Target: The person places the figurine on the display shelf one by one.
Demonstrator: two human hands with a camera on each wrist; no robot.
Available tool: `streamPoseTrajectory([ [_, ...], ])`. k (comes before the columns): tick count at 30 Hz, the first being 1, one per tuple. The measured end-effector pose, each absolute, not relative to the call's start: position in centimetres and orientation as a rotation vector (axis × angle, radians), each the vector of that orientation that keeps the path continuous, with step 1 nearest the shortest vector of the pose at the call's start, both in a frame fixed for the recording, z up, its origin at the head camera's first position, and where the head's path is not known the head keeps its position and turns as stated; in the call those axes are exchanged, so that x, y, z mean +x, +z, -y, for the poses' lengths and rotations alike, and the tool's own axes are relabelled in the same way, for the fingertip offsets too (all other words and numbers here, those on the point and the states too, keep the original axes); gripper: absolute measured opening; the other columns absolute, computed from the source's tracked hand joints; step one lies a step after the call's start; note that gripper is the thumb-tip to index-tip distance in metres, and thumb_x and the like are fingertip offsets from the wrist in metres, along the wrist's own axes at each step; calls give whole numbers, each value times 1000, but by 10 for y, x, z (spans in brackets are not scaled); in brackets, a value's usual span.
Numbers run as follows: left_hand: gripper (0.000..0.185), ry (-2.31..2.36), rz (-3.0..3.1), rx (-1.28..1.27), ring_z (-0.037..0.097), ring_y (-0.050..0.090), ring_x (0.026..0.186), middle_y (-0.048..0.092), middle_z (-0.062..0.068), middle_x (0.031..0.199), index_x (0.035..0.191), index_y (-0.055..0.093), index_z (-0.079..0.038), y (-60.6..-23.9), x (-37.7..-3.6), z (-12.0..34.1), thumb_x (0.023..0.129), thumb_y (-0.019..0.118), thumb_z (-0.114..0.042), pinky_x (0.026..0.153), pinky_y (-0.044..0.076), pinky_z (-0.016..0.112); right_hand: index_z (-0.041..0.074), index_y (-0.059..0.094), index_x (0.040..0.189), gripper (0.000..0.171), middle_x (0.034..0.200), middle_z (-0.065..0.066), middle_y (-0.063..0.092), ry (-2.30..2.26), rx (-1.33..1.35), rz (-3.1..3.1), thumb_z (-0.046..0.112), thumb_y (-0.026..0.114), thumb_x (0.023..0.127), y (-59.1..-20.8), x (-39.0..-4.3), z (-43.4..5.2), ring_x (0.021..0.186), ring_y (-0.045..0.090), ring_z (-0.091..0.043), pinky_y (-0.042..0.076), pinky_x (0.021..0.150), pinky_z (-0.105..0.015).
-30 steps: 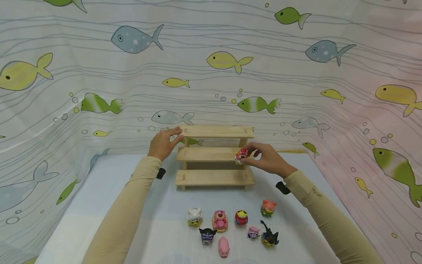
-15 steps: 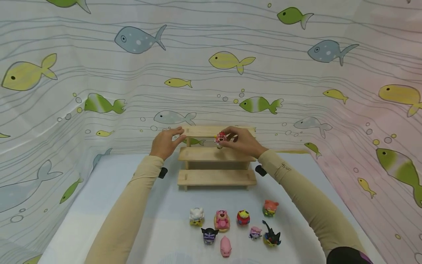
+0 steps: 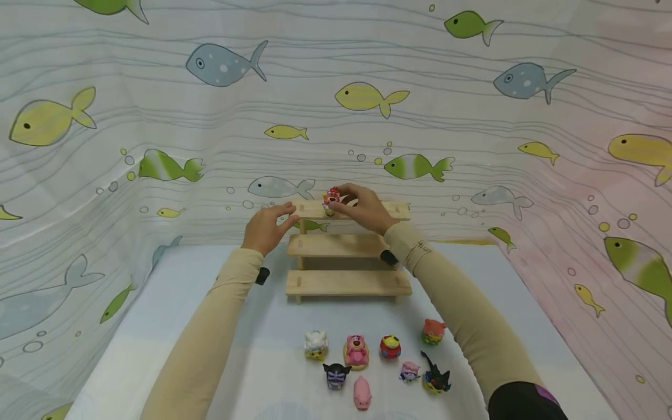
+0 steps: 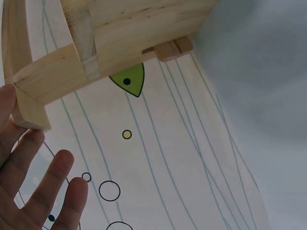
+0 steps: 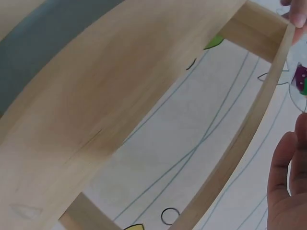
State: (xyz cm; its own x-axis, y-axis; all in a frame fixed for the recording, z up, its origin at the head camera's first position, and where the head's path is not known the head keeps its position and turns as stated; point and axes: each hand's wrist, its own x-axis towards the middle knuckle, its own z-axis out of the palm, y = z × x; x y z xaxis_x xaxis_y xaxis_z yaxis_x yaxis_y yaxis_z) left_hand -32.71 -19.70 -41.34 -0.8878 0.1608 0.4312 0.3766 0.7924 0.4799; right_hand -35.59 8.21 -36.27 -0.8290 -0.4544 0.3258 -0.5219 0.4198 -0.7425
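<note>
One toy [image 3: 331,200] I pinch in my right hand [image 3: 367,210] by the far shelf [image 3: 396,210]; my left hand [image 3: 263,229], fingers spread, likely steadies the rack [image 3: 349,282].

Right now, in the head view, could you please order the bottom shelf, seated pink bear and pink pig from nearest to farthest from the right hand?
1. Bottom shelf: lowest tier, below the right hand.
2. Seated pink bear: on the table, between the others.
3. Pink pig: just past the bear.
</note>
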Motion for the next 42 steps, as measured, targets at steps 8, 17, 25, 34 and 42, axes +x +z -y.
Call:
streamPoseTrajectory([
  [8,44,-806,2610,-395,32,59,127,60,-1,141,133,69,-13,-415,-327,196,99,67,-41,90,55,51,12,63,131,43,120,-3,66,1336,859,2572,38,70,97,-359,-365,-59,104,61,-17,51,89,-36],
  [17,43,-802,2621,-400,32,61,125,61,0,141,133,69,-14,-414,-327,196,99,66,-41,87,56,50,11,63,132,42,120,-3,66,1363,840,2592,36,68,99,-363,-369,-46,103,60,-17,51,84,-34],
  [25,43,-798,2618,-391,32,61,125,60,0,141,133,69,-13,-413,-326,196,99,67,-40,84,57,49,10,60,136,42,125,-4,65,1354,851,2626,34,66,101,-366,-369,-41,102,60,-20,52,83,-34],
  [34,42,-799,2610,-393,33,62,123,61,0,141,133,69,-13,-412,-325,195,99,67,-38,85,57,50,11,59,137,44,130,-4,63,1391,821,2699,40,61,103,-369,-371,-42,109,60,-21,53,88,-36],
  [42,42,-794,2610,-391,33,61,124,60,2,141,133,68,-11,-413,-325,194,99,67,-38,88,56,50,13,55,142,50,136,-4,60,1380,812,2721,43,60,103,-370,-370,-43,112,59,-21,53,89,-36],
])
